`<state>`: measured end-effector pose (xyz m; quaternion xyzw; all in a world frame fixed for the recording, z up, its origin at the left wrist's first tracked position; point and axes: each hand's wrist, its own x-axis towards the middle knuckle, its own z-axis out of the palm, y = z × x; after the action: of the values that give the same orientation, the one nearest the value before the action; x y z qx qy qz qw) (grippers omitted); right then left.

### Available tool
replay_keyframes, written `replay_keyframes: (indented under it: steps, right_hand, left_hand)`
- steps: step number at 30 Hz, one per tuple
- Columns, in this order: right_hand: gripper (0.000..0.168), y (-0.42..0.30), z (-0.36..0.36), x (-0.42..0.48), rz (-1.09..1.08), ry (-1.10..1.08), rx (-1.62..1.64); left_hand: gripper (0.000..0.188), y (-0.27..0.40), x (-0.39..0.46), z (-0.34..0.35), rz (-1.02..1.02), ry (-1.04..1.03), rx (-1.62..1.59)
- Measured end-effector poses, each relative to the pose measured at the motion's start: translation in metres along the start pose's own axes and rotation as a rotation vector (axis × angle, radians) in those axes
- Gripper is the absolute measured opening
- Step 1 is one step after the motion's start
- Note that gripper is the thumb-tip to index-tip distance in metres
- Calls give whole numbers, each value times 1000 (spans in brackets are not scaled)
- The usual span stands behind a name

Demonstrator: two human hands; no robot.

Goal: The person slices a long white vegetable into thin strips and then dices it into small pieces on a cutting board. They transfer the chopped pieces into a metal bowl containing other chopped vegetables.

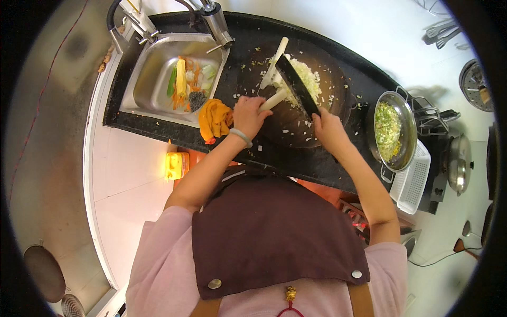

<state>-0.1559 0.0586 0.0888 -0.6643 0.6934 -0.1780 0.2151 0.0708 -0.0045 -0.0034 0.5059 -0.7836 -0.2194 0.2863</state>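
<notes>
My left hand (249, 115) grips a pale leek stalk (274, 100) over a round wooden chopping board (336, 87). In my right hand (329, 128) is the handle of a dark-bladed cleaver (297, 85), whose blade lies across the board close to the stalk's far end. A heap of chopped white-green pieces (307, 75) is partly hidden behind the blade. Left of the heap lies a second pale stalk (276, 59), with small bits scattered around it. Beside my left wrist is a crumpled orange cloth (214, 119).
The steel sink (150, 79) on the left holds vegetable scraps and a scouring pad (197, 100) below a faucet (217, 25). To the right stand a steel pot (408, 138) of chopped greens, a white plastic basket (414, 182) and a lidded pan (459, 164). The black counter's (285, 168) front edge borders my apron.
</notes>
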Motion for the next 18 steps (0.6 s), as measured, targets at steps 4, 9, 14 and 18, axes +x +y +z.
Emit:
replay_keyframes:
  steps: [4, 9, 14, 18]
  right_hand:
    - [23, -15, -14, -12, 5, -87, -47]
    - [19, -33, -13, -36, 33, -234, -25]
    - [19, -41, -5, -44, 12, -324, -122]
    - [21, -39, 5, -42, 85, -340, -140]
  left_hand:
    - [63, -5, 1, -7, 77, 103, -52]
    - [51, -18, -42, -15, -64, 56, -183]
    - [35, -16, -45, -4, -103, 135, -251]
    - [28, -16, -42, 1, -51, 137, -252]
